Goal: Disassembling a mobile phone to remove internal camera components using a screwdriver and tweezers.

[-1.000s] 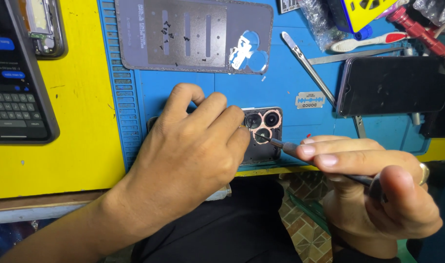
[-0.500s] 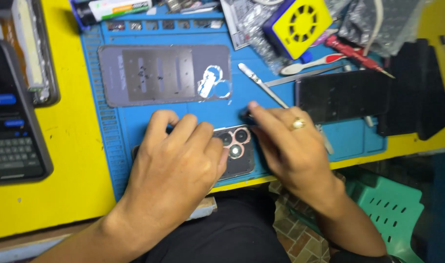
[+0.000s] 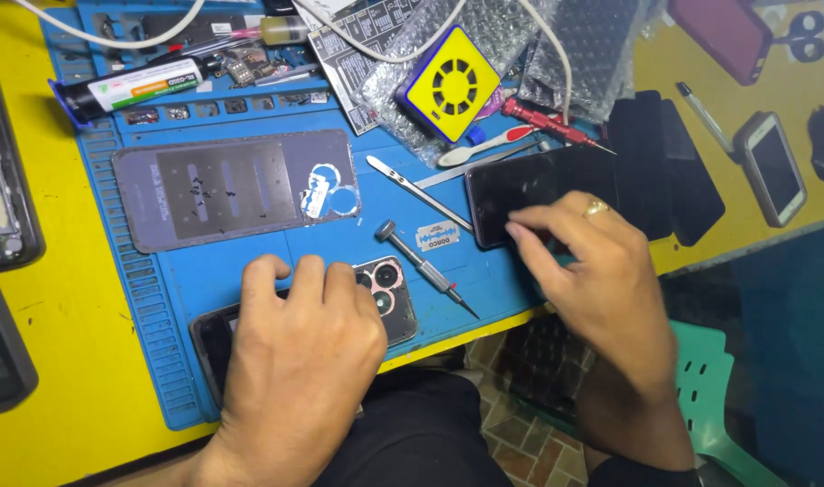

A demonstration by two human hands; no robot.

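Left hand (image 3: 299, 361) low and left of centre, flat and palm down, fingers spread loosely over a dark phone (image 3: 389, 302) lying on the blue work mat (image 3: 186, 271); pressing rather than gripping, nothing closed inside the palm. Only the camera cluster of the phone, ringed in copper, showing past the fingertips, plus a dark corner at the lower left of the hand.

Right hand (image 3: 592, 271) right of centre, fingers bent and part open, fingertips resting on the near edge of a black screen panel (image 3: 538, 189) at the mat's right border; cannot tell whether pinched or merely touched. Gold ring on one finger.

Between the two hands, free of both: a small screwdriver (image 3: 425, 269) lying on a slant, and just above it a razor blade (image 3: 436, 238). Higher, a thin metal pry tool (image 3: 416, 191) angled toward the panel.

Upper left of centre, a grey back cover (image 3: 236, 189) flat on the mat. Along the top, a glue tube (image 3: 132, 88) and a yellow square fan (image 3: 452, 86) on bubble wrap. Far right, on the yellow table (image 3: 60, 361), a small pale phone (image 3: 773, 167).
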